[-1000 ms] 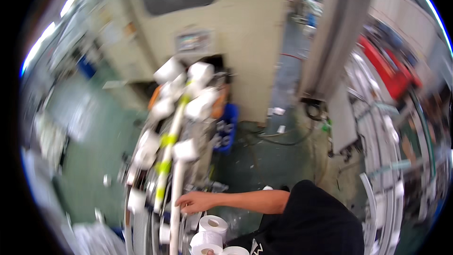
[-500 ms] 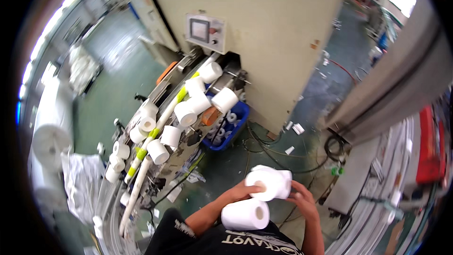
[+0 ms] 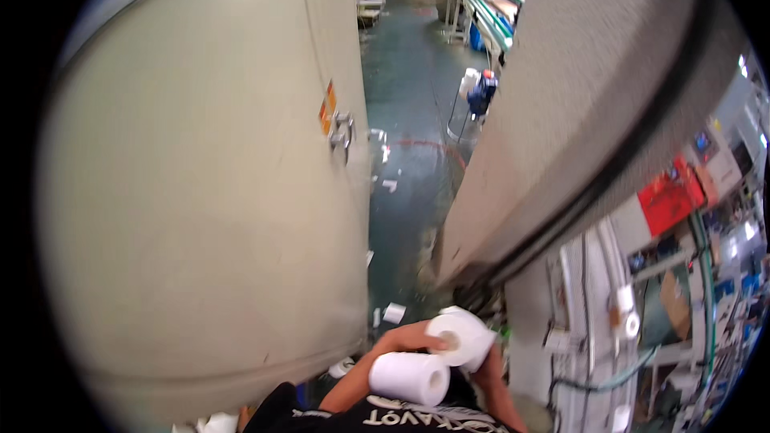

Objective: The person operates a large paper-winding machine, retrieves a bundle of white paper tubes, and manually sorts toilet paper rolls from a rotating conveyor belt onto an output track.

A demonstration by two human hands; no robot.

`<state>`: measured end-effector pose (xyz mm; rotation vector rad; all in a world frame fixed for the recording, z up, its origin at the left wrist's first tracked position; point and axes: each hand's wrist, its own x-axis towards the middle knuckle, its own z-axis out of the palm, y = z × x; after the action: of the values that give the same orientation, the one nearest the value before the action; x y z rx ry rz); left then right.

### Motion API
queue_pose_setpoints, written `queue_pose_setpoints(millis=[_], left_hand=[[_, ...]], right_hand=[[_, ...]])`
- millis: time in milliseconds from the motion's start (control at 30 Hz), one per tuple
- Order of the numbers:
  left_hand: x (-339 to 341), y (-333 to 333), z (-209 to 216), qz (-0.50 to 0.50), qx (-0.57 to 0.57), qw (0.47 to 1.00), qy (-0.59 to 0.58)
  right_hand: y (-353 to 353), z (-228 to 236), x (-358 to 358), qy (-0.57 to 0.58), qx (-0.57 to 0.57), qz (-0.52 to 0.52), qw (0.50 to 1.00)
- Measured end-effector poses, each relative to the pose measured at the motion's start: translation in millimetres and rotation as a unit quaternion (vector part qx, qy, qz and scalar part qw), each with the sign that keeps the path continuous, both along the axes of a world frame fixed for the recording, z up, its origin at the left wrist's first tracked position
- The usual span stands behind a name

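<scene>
Low in front of my body is a white toilet paper roll (image 3: 473,335), its core facing left and toward me. My left hand (image 3: 419,337) grips it from the left, thumb at the core opening. On the roll's right side my right hand (image 3: 487,362) is closed against it, most of its fingers hidden. A second toilet paper roll (image 3: 407,377) lies across my left forearm, against my dark shirt, with its core end turned right.
A large cream machine cabinet (image 3: 208,192) with a metal handle (image 3: 343,132) fills the left. A thick pillar (image 3: 553,128) rises at the right. Between them runs a green floor aisle (image 3: 405,216) with paper scraps (image 3: 394,313). A long conveyor (image 3: 597,313) stands at the lower right.
My view has swung right, from the roll-covered conveyor and control panel to the aisle. Both hands still hold the roll close to my body, and the second one stays on my forearm.
</scene>
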<state>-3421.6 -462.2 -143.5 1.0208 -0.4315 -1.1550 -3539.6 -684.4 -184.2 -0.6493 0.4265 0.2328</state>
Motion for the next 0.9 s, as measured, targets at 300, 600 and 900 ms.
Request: queue_pose_setpoints(millis=[300,600,900], left_hand=[[383,8,40,-0.094,0.067,0.992,-0.046],[801,-98,45,-0.34,-0.046,0.939,0.017],[1242,-30,49,-0.137,0.008,0.99,-0.022]], right_hand=[[46,-38,347,0.071,-0.007,0.071,0.995],[0,-27,676,0.11,-0.348,0.056,0.929],[-99,-125,1001,0.239,-0.241,-0.123,0.932]])
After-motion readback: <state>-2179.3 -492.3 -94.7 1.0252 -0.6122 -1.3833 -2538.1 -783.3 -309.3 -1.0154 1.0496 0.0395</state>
